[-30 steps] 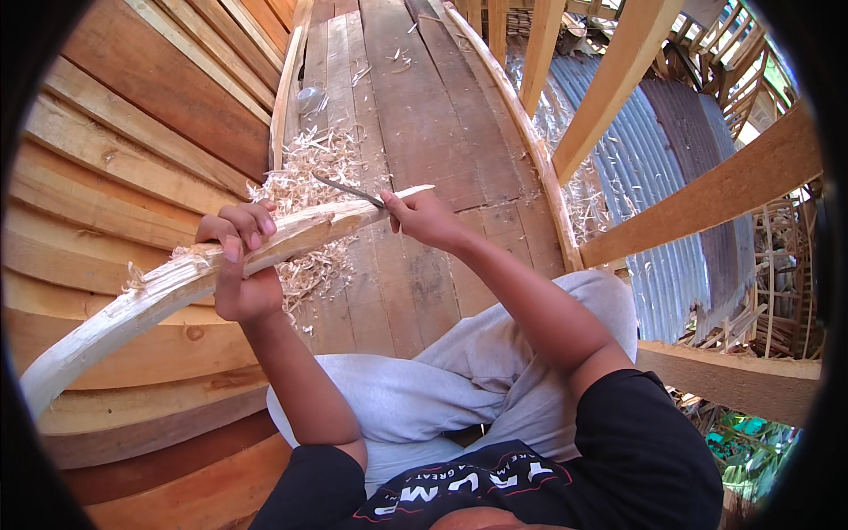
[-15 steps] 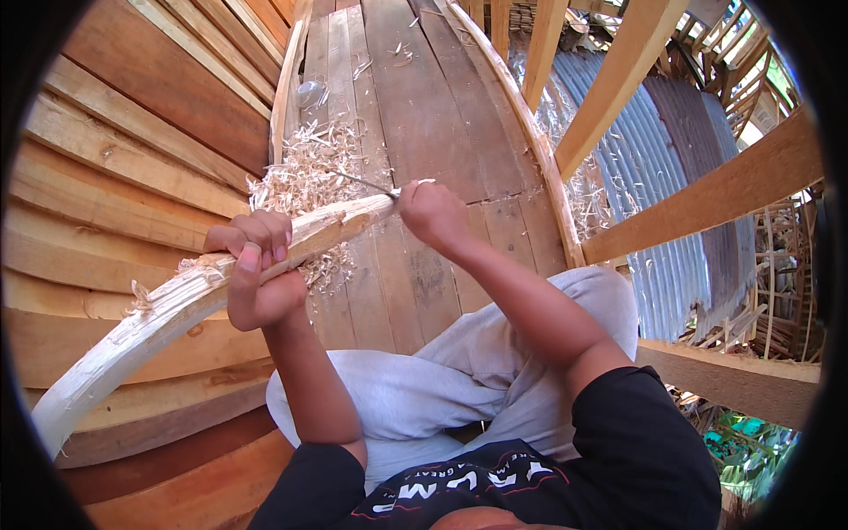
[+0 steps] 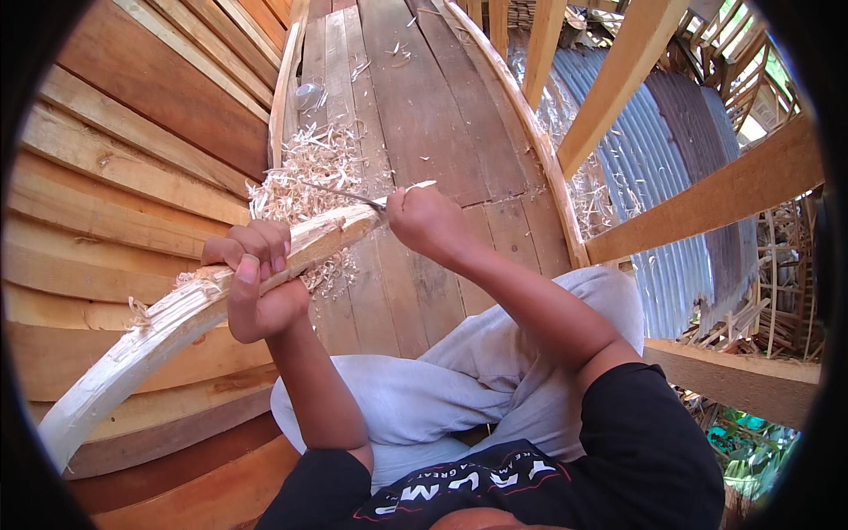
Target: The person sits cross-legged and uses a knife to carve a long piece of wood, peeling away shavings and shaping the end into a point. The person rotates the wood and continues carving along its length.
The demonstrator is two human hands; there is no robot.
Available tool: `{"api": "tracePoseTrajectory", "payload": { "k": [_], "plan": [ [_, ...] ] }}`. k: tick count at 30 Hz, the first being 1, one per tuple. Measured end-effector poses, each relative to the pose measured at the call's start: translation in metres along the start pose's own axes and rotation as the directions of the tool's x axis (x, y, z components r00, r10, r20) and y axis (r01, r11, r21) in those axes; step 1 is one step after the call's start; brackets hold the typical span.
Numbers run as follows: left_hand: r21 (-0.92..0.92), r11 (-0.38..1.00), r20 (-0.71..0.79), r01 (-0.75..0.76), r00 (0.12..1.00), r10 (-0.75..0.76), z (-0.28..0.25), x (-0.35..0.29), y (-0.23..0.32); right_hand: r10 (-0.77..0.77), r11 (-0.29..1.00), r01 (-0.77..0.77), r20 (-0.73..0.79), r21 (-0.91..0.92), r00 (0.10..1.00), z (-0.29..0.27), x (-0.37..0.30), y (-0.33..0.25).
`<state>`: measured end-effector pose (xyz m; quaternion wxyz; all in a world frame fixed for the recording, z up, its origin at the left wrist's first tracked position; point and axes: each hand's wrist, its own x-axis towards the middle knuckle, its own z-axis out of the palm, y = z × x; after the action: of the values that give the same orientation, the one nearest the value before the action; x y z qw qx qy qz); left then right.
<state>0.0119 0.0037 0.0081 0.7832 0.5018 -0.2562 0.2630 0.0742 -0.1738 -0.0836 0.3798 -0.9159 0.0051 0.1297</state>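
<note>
Head view: shows white lettering (image 3: 471, 481) on one black shirt (image 3: 654, 442), 6 o'clock. Shows one pole (image 3: 331, 235), 8 to 12, gripped by left hand (image 3: 263, 305) with wrapped fingers; one knife (image 3: 349, 193), 11, clenched in right hand (image 3: 431, 223) with curled fingers.

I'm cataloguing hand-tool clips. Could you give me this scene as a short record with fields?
Left hand: wrapped around the wood
Right hand: closed on the knife, handle hidden
Blade: crosses the wood near its tapered end; exact contact unclear
Wood: long, pale, curving toward the lower left
Shavings: heaped on the floor; some curls cling to the wood
Container: clear, on the floor beyond the heap
Left side: planks
Right side: posts, corrugated sheets
</note>
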Motion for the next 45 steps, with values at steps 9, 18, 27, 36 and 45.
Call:
{"api": "tracePoseTrajectory", "payload": {
  "k": [9,18,27,36,45],
  "plan": [
    [0.004,1.000,0.011,-0.006,1.000,0.006,0.006,-0.001,-0.002,-0.085,0.992,0.090,0.050,-0.094,0.995,-0.002,0.020,0.033],
    [-0.001,1.000,-0.095,0.031,0.995,-0.031,-0.003,0.003,0.000,0.097,0.994,-0.099,0.032,0.042,0.995,0.001,0.021,0.038],
    [0.009,0.999,-0.121,0.048,0.992,-0.047,-0.003,0.003,-0.002,0.012,0.964,0.027,0.141,-0.266,0.990,0.008,0.055,0.086],
    [-0.042,0.998,0.008,0.044,0.999,-0.044,-0.012,0.003,-0.002,-0.020,0.960,0.050,0.111,-0.274,0.994,0.009,0.053,0.089],
    [-0.195,0.980,0.325,0.027,0.945,0.039,-0.030,0.006,-0.001,-0.014,0.990,0.030,0.109,-0.139,0.994,-0.007,0.017,0.037]
  ]
}}
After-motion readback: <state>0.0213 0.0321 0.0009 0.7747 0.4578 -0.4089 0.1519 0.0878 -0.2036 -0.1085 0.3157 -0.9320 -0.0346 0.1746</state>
